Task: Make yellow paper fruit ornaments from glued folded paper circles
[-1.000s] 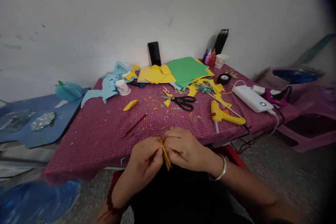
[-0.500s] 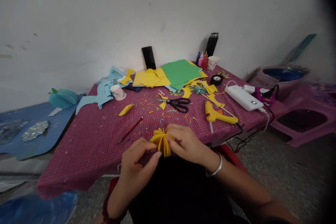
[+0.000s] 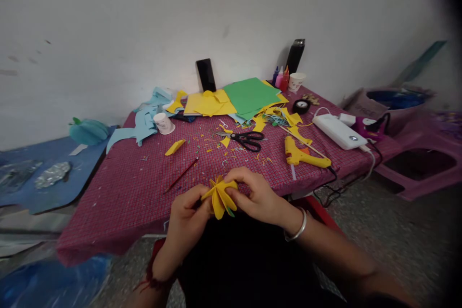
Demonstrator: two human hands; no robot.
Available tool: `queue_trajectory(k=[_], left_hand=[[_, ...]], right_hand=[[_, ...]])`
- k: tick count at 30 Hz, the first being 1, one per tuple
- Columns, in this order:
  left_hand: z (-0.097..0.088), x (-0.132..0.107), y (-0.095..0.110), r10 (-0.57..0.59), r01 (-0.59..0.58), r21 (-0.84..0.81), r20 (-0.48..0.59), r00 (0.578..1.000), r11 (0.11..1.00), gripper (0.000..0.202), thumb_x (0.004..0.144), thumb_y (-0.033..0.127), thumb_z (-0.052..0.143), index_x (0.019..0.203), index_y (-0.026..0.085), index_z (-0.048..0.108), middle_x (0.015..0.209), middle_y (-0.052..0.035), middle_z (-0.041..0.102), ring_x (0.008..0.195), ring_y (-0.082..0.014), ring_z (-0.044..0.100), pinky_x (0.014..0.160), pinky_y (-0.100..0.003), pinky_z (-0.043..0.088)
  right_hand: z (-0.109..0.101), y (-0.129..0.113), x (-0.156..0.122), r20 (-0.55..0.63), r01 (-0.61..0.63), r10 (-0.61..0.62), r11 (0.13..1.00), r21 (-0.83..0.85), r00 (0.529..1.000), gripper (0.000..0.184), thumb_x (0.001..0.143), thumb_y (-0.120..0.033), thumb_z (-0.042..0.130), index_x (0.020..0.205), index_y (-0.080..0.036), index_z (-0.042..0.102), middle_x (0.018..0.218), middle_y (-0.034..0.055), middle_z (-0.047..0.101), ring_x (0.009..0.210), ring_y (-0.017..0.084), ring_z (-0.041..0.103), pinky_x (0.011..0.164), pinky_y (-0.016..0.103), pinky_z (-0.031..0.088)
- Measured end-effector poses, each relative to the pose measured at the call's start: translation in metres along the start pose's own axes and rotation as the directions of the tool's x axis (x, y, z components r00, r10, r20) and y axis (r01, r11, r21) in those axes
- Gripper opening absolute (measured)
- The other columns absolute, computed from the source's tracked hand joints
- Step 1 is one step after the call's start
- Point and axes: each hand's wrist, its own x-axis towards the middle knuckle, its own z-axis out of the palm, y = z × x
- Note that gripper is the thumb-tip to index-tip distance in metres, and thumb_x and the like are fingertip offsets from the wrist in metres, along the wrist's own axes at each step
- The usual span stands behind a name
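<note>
Both my hands hold a small yellow folded-paper ornament (image 3: pixel 219 196) with fanned-out leaves, just in front of the near edge of the table (image 3: pixel 130 192). My left hand (image 3: pixel 187 219) pinches its left side with closed fingers. My right hand (image 3: pixel 252 195), a silver bangle on its wrist, grips the right side with closed fingers. A bit of green shows under the ornament.
On the red checked cloth lie black scissors (image 3: pixel 247 139), a yellow glue gun (image 3: pixel 301 154), a red pencil (image 3: pixel 180 174), a white power bank (image 3: pixel 337 131), a paper cup (image 3: pixel 163 122), and green and yellow sheets (image 3: pixel 249 96). A phone (image 3: pixel 205 74) leans on the wall. Pink stools (image 3: pixel 422 163) stand right.
The flat yellow paper stack between my fingers has been fanned open into a rounded ornament. My hands have shifted slightly while turning it.
</note>
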Motion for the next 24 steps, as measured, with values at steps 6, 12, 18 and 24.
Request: queue_trajectory(k=[6,12,18,24], left_hand=[[0.000,0.001,0.000,0.070,-0.069,0.030,-0.052,0.996,0.997,0.021,0.086,0.021,0.057,0.065,0.017,0.059,0.058,0.0030,0.056,0.053,-0.0088,0.050,0.049,-0.019,0.039],[0.000,0.003,0.004,0.218,-0.188,0.232,-0.110,0.970,0.954,0.020,0.085,0.012,0.055,0.066,0.017,0.059,0.059,0.0040,0.055,0.053,-0.0080,0.049,0.051,-0.019,0.038],[0.001,0.003,0.004,0.275,-0.230,0.329,-0.098,0.956,0.916,0.020,0.085,0.009,0.053,0.068,0.018,0.060,0.059,0.0041,0.057,0.052,-0.0081,0.051,0.051,-0.019,0.039],[0.005,0.001,0.008,0.396,-0.327,0.448,-0.068,0.916,0.832,0.019,0.086,0.007,0.053,0.072,0.018,0.059,0.062,0.0030,0.059,0.054,-0.0076,0.053,0.052,-0.018,0.040]], right_hand=[[-0.007,-0.003,0.000,0.079,0.049,-0.052,0.998,0.031,0.996,0.017,0.091,-0.008,0.043,0.094,-0.019,0.056,0.099,0.0067,0.059,0.091,0.016,0.058,0.080,0.032,0.050],[-0.017,-0.012,-0.002,0.139,0.011,-0.013,1.000,0.015,0.990,0.013,0.090,-0.024,0.056,0.101,-0.017,0.058,0.106,0.0089,0.058,0.101,0.020,0.057,0.089,0.037,0.049],[-0.014,-0.013,-0.003,0.161,-0.001,0.015,0.996,-0.089,0.987,0.014,0.086,-0.016,0.057,0.100,-0.018,0.059,0.108,0.0090,0.059,0.101,0.020,0.058,0.089,0.036,0.049],[-0.008,-0.013,0.000,0.119,-0.001,0.024,0.983,-0.186,0.993,0.011,0.092,-0.014,0.049,0.092,-0.017,0.060,0.103,0.0086,0.062,0.093,0.018,0.059,0.080,0.031,0.051]])
